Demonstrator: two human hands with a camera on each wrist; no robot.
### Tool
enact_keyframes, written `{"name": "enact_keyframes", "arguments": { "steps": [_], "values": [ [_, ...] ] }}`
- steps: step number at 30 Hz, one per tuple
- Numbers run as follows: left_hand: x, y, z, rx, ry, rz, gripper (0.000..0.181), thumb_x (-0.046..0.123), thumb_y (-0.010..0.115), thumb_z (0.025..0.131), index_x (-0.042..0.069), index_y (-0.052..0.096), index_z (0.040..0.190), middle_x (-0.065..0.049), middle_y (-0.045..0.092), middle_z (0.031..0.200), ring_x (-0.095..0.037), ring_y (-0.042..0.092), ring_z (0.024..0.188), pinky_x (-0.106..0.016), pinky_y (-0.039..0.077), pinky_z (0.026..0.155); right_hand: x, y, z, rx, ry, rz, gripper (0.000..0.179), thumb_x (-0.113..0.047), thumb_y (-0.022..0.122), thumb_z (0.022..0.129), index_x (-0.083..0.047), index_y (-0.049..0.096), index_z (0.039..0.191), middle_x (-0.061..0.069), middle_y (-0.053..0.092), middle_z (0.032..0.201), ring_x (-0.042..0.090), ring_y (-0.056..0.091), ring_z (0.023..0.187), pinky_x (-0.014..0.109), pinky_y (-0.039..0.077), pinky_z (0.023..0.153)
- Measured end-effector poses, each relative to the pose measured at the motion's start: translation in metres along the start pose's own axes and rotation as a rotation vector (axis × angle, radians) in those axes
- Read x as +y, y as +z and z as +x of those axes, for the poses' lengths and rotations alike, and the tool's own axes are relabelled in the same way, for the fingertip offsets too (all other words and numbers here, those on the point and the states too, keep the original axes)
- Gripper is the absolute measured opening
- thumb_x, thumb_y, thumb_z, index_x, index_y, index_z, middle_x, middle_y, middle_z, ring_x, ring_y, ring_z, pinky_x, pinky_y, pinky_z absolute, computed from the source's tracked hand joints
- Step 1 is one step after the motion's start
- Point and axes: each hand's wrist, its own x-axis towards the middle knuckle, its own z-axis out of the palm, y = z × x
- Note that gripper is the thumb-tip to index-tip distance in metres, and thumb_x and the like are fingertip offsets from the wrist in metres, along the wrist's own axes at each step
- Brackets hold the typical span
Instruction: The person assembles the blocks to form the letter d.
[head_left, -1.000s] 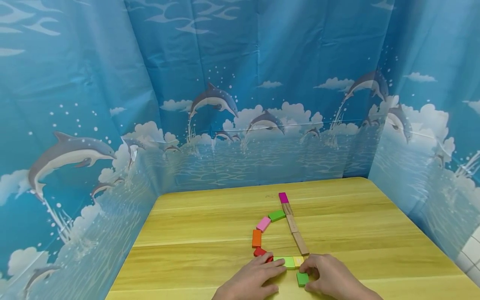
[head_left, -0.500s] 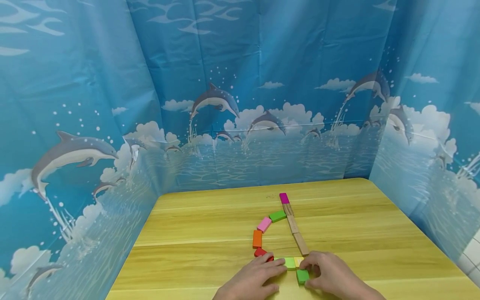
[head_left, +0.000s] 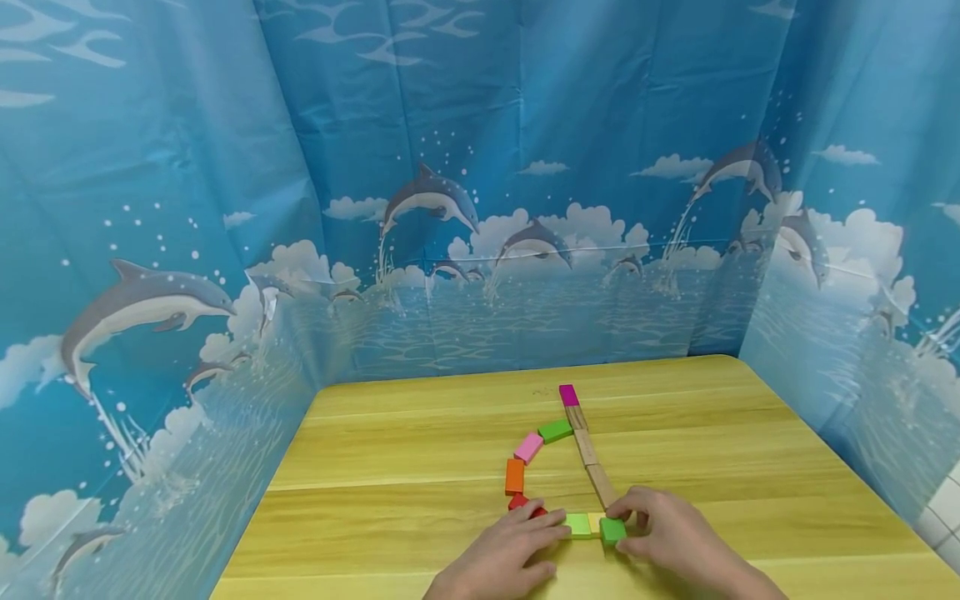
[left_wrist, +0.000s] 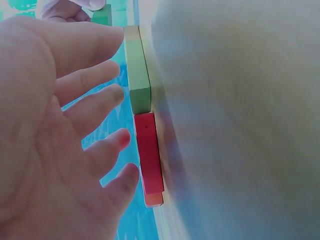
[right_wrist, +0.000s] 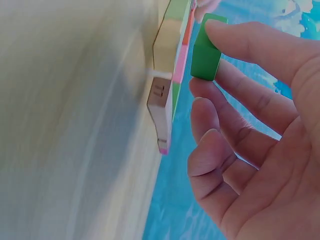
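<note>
Between thumb and fingers my right hand (head_left: pixel 671 537) pinches a green block (right_wrist: pixel 206 52). In the right wrist view this block is held off the tabletop, a gap away from the pale yellow block (right_wrist: pixel 167 45). The head view shows it overlapping the right end of the yellow block (head_left: pixel 595 522). My left hand (head_left: pixel 504 552) has its fingers extended along the near side of the row, by the red blocks (left_wrist: pixel 149 152) and the light green block (left_wrist: pixel 139 70). Part of the row is hidden behind those fingers in the head view.
Orange (head_left: pixel 514 477), pink (head_left: pixel 528 448) and green (head_left: pixel 556 431) blocks curve along the left. Plain wooden blocks (head_left: pixel 585 447) run in a slanted line up to a magenta block (head_left: pixel 569 396). A dolphin-print curtain (head_left: pixel 480 208) stands behind the wood-grain table (head_left: pixel 360 500).
My right hand has carried the green block away from me and slightly right, from in front of the row to the yellow block's end. The left hand stays nearly still.
</note>
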Motion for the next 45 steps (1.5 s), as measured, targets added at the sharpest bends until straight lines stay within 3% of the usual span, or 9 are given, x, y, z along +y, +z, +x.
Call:
{"name": "enact_keyframes", "arguments": {
  "steps": [11,23,45],
  "values": [
    [-0.002,0.002,0.0,0.006,0.012,0.039,0.052,0.04,0.052,0.105,0.03,0.041,0.155,0.013,0.032,0.16,-0.023,0.021,0.151,-0.042,0.029,0.116,0.015,-0.009,0.001,0.077,0.059,-0.063,0.03,-0.024,0.09,0.074,-0.029,0.075,0.1,-0.02,0.063,0.09,0.003,0.053,0.072,0.025,0.045,0.059],
    [0.0,0.003,0.002,-0.004,0.008,0.03,0.052,0.039,0.052,0.105,0.029,0.042,0.155,0.013,0.033,0.16,-0.023,0.021,0.151,-0.043,0.029,0.116,0.017,0.001,0.002,0.085,0.06,-0.156,0.03,-0.024,0.091,0.072,-0.026,0.076,0.098,-0.019,0.056,0.079,-0.001,0.046,0.063,0.023,0.041,0.054],
    [0.0,0.004,0.0,0.007,0.01,0.044,0.051,0.039,0.052,0.105,0.028,0.042,0.154,0.012,0.033,0.16,-0.024,0.022,0.15,-0.045,0.031,0.115,0.018,0.008,0.008,0.087,0.011,-0.116,0.029,-0.021,0.09,0.073,-0.025,0.075,0.098,-0.02,0.06,0.076,-0.003,0.05,0.062,0.023,0.043,0.055]
  ]
}}
